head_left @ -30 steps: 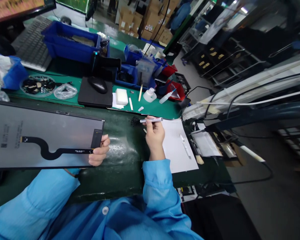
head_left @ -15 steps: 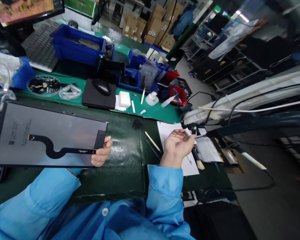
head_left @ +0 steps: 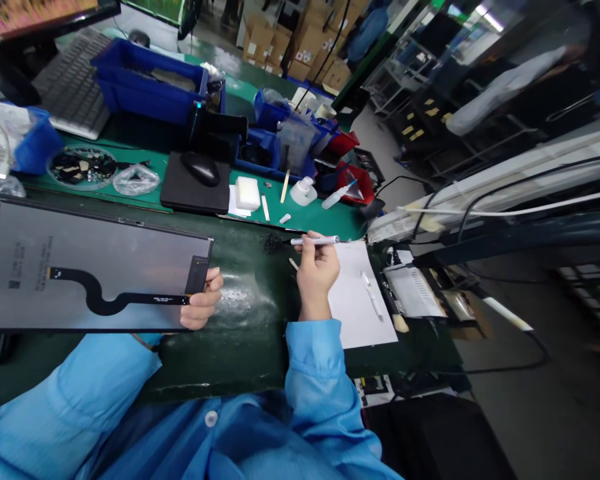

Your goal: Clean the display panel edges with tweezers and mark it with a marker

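My left hand (head_left: 203, 303) grips the right end of a large flat display panel (head_left: 80, 260), grey back up, with a black ribbon cable (head_left: 105, 298) running across it. The panel is held just above the dark green mat (head_left: 250, 320). My right hand (head_left: 317, 267) pinches a slim white pen-like tool (head_left: 314, 240), held level, its tip pointing left toward a small heap of black bits (head_left: 271, 243). A white sheet (head_left: 360, 293) lies right of that hand with another white pen-like tool (head_left: 371, 293) on it.
Behind the mat lie a black pad with a mouse (head_left: 200, 169), a white block (head_left: 248, 192), wooden sticks (head_left: 285, 186), a small white bottle (head_left: 303, 191), blue bins (head_left: 147, 83), red bins (head_left: 353, 183) and a keyboard (head_left: 73, 87). A brush (head_left: 395, 313) and cables sit at the right edge.
My right hand, palm up over the sheet's right side half a second ago, has swung back left and turned over, holding the white tool level above the black bits. The panel stays held.
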Demonstrator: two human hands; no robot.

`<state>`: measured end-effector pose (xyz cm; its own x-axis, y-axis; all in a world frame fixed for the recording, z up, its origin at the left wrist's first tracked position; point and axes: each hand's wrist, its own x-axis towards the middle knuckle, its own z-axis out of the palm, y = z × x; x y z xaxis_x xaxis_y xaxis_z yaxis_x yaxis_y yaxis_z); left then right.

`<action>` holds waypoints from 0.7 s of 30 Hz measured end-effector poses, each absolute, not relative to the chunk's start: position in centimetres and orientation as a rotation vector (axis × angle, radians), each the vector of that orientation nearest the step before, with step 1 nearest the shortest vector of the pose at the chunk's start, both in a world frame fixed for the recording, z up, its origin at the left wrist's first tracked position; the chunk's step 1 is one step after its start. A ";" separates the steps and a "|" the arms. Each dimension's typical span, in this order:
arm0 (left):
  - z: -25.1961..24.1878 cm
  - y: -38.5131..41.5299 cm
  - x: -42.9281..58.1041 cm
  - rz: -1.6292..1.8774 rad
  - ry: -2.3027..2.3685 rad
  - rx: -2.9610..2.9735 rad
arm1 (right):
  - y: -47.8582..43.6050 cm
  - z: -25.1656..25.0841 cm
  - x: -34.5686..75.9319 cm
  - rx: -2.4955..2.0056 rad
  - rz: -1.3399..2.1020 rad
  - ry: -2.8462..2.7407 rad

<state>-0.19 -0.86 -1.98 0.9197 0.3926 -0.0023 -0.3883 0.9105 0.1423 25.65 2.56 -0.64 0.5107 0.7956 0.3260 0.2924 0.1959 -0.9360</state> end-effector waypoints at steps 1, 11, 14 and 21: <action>-2.0 -0.8 -0.2 0.377 0.010 0.148 | 2.6 -0.6 25.6 -1.379 0.453 -1.024; -1.0 -0.6 -0.6 0.317 -0.040 0.181 | 3.3 0.4 30.7 -1.086 0.398 -0.541; -0.8 -0.9 -0.5 0.347 -0.039 0.177 | 3.4 0.2 32.8 -1.058 0.438 -0.446; -0.5 -2.3 0.1 0.501 -0.029 0.143 | 3.1 0.2 31.1 -1.052 0.338 -0.524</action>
